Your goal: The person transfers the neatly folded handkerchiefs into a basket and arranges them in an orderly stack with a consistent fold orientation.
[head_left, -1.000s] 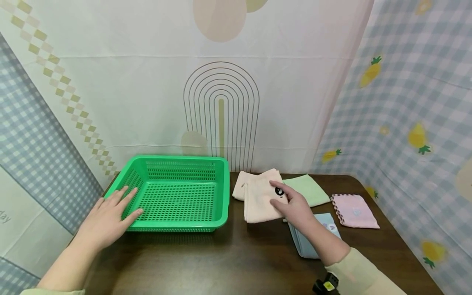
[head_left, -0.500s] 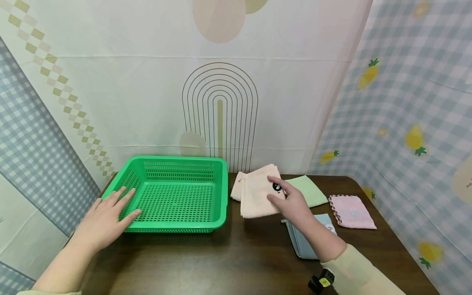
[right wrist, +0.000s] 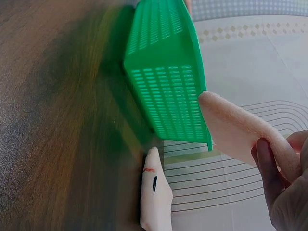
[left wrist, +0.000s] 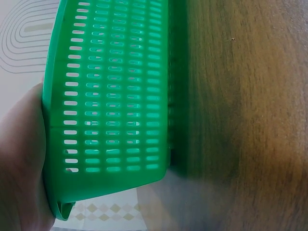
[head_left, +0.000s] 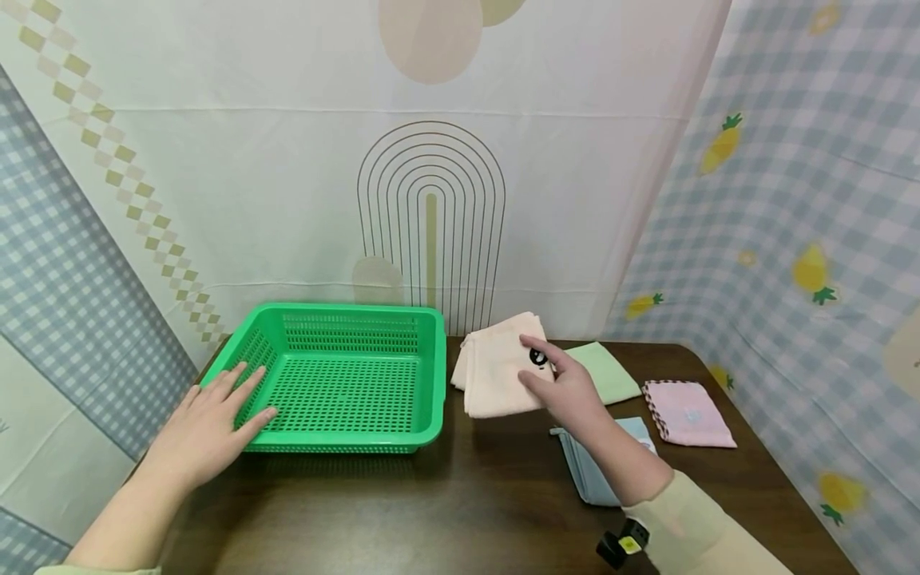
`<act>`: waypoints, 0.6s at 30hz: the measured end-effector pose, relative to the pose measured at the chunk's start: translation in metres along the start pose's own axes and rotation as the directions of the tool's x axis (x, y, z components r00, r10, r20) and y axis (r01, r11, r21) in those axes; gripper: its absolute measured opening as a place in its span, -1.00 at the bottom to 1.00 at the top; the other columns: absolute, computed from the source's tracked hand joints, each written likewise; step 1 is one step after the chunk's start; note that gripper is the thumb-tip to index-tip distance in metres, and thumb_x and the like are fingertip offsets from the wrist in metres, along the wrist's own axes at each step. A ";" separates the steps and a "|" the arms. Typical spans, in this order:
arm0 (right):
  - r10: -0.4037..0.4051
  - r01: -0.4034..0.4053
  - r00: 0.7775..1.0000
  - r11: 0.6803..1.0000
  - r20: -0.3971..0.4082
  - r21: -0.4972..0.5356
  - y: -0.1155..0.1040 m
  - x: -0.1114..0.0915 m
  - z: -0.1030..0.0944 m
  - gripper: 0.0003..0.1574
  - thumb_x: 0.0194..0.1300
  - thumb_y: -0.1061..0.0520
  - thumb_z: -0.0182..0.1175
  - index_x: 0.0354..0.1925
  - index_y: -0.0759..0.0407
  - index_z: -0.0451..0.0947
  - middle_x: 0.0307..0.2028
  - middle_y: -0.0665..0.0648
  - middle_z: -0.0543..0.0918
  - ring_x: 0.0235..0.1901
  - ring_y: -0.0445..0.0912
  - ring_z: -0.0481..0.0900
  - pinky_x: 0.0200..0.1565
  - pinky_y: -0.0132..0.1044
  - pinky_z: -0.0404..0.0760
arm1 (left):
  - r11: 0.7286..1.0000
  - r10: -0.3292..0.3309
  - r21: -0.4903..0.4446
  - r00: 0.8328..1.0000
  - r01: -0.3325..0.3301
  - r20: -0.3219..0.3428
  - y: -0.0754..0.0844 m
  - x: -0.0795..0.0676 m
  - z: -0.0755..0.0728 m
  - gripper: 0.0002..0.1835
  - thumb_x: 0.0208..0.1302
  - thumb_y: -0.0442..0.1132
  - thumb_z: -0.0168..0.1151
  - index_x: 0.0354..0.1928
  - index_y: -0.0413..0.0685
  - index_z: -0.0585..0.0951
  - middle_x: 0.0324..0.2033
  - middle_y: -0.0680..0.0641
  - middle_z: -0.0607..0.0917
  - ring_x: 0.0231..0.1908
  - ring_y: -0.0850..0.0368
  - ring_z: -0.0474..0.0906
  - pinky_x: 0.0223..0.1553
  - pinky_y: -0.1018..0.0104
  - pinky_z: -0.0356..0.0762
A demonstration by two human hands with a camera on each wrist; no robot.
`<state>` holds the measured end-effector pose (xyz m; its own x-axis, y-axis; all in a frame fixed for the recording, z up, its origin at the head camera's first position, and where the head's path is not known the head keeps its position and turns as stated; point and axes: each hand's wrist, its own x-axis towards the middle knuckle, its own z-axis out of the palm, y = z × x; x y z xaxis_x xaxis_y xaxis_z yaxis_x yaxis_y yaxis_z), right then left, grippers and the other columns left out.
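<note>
My left hand (head_left: 204, 431) rests on the left front rim of the green slotted basket (head_left: 338, 438), fingers fairly straight and reaching over the inside. With thumb and fingers my right hand (head_left: 571, 395) pinches the right edge of a folded peach towel (head_left: 496, 371) that bears a small black-and-white face. This towel is raised off the table, as the right wrist view shows. Partly hidden behind it, a second peach towel (right wrist: 156, 202) lies on the table. Beneath the right forearm is a folded blue towel (head_left: 589, 471), and a green towel (head_left: 607, 371) lies behind the hand.
A pink towel (head_left: 691, 413) with a checked edge lies at the right of the dark wooden table (head_left: 446, 511). Patterned cloth (head_left: 575, 160) hangs directly behind the table. More checked cloth (head_left: 776, 216) closes off the right side.
My right hand has lifted the peach towel a little up and to the left, covering more of the one behind. The left hand and basket have stayed in place.
</note>
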<state>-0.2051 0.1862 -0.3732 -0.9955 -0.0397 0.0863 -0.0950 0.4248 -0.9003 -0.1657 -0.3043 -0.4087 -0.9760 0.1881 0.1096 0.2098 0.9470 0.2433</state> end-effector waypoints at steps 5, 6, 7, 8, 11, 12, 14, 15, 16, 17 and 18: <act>0.006 -0.006 1.000 0.999 0.005 0.034 -0.002 0.001 0.002 -0.35 0.32 0.13 0.32 0.35 -0.10 0.46 0.20 0.29 0.51 -0.38 -0.08 0.59 -0.41 -0.30 0.59 | 1.000 0.000 -0.001 1.000 0.000 0.001 0.000 0.000 0.000 -0.11 0.42 0.38 -0.12 0.59 0.10 -0.02 0.51 -0.33 0.03 0.44 -0.43 -0.04 0.35 -0.46 -0.27; 0.003 -0.003 1.000 0.999 0.006 0.039 -0.003 0.001 0.002 -0.35 0.32 0.14 0.32 0.35 -0.09 0.46 0.20 0.30 0.51 -0.38 -0.08 0.59 -0.41 -0.30 0.60 | 1.000 0.000 0.000 1.000 0.000 0.000 0.000 0.000 0.000 -0.12 0.42 0.38 -0.12 0.59 0.09 -0.02 0.51 -0.33 0.03 0.44 -0.42 -0.04 0.35 -0.46 -0.26; 0.002 -0.002 1.000 0.999 0.004 0.042 -0.003 0.002 0.002 -0.35 0.32 0.14 0.32 0.35 -0.09 0.46 0.21 0.29 0.51 -0.37 -0.08 0.60 -0.40 -0.30 0.60 | 1.000 0.000 0.000 1.000 0.000 -0.002 0.000 -0.001 0.000 -0.12 0.42 0.38 -0.11 0.59 0.09 -0.02 0.51 -0.33 0.03 0.44 -0.42 -0.03 0.35 -0.46 -0.26; 0.001 -0.001 1.000 0.999 0.003 0.045 -0.004 0.002 0.003 -0.35 0.32 0.15 0.32 0.35 -0.09 0.47 0.20 0.30 0.51 -0.36 -0.08 0.60 -0.39 -0.30 0.60 | 1.000 0.001 0.002 1.000 -0.001 -0.003 0.000 -0.001 0.000 -0.12 0.42 0.37 -0.11 0.59 0.09 -0.02 0.51 -0.33 0.04 0.44 -0.42 -0.03 0.35 -0.46 -0.25; -0.001 0.002 1.000 0.999 -0.005 0.044 -0.006 0.003 0.004 -0.35 0.32 0.15 0.32 0.34 -0.09 0.47 0.23 0.29 0.49 -0.32 -0.07 0.60 -0.36 -0.32 0.61 | 1.000 0.002 0.004 1.000 -0.002 -0.006 0.001 -0.001 0.000 -0.13 0.43 0.37 -0.11 0.59 0.09 -0.01 0.51 -0.33 0.04 0.44 -0.43 -0.03 0.34 -0.46 -0.24; -0.003 0.003 1.000 0.999 -0.009 0.042 -0.006 0.003 0.005 -0.35 0.32 0.15 0.32 0.34 -0.09 0.47 0.23 0.29 0.49 -0.30 -0.07 0.61 -0.34 -0.32 0.62 | 1.000 0.002 0.005 1.000 -0.002 -0.007 0.001 -0.001 0.000 -0.13 0.43 0.37 -0.11 0.59 0.09 -0.01 0.51 -0.32 0.04 0.43 -0.43 -0.03 0.34 -0.46 -0.24; -0.005 0.006 1.000 0.999 -0.014 0.038 -0.007 0.003 0.006 -0.35 0.31 0.16 0.32 0.34 -0.09 0.47 0.23 0.28 0.50 -0.27 -0.06 0.61 -0.32 -0.33 0.62 | 1.000 0.002 0.008 1.000 -0.002 -0.007 0.001 -0.001 -0.001 -0.13 0.43 0.37 -0.11 0.59 0.09 0.00 0.51 -0.32 0.04 0.43 -0.45 -0.04 0.34 -0.46 -0.23; -0.008 0.009 1.000 0.999 -0.016 0.038 -0.008 0.004 0.007 -0.35 0.31 0.16 0.32 0.34 -0.08 0.47 0.23 0.28 0.49 -0.25 -0.05 0.61 -0.31 -0.33 0.62 | 1.000 0.002 0.008 1.000 -0.002 -0.006 0.001 -0.001 -0.001 -0.13 0.43 0.37 -0.11 0.59 0.09 0.00 0.51 -0.32 0.04 0.43 -0.45 -0.05 0.34 -0.46 -0.23; -0.011 0.012 1.000 0.999 -0.019 0.039 -0.008 0.004 0.007 -0.35 0.31 0.17 0.32 0.34 -0.08 0.47 0.22 0.28 0.50 -0.23 -0.04 0.61 -0.30 -0.34 0.63 | 1.000 0.002 0.008 1.000 -0.002 -0.006 0.001 -0.001 -0.001 -0.14 0.43 0.36 -0.11 0.59 0.09 0.00 0.51 -0.32 0.04 0.43 -0.45 -0.05 0.34 -0.46 -0.22; -0.014 0.015 1.000 0.999 -0.021 0.039 -0.009 0.004 0.008 -0.35 0.31 0.17 0.32 0.34 -0.07 0.47 0.22 0.28 0.50 -0.20 -0.03 0.61 -0.29 -0.34 0.63 | 1.000 0.003 0.010 1.000 -0.003 -0.006 0.001 -0.001 -0.001 -0.14 0.43 0.37 -0.11 0.59 0.10 0.00 0.51 -0.32 0.04 0.43 -0.45 -0.06 0.34 -0.46 -0.22; -0.018 0.019 1.000 0.999 -0.021 0.041 -0.009 0.004 0.008 -0.35 0.31 0.18 0.32 0.34 -0.06 0.47 0.22 0.28 0.50 -0.17 -0.02 0.61 -0.27 -0.35 0.63 | 1.000 0.003 0.011 1.000 -0.003 -0.006 0.001 -0.001 -0.001 -0.14 0.43 0.37 -0.11 0.59 0.10 0.00 0.51 -0.32 0.04 0.43 -0.45 -0.06 0.34 -0.46 -0.22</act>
<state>-0.2083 0.1749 -0.3682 -0.9933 -0.0287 0.1116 -0.1140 0.3863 -0.9153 -0.1643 -0.3033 -0.4079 -0.9750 0.1894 0.1161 0.2121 0.9492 0.2326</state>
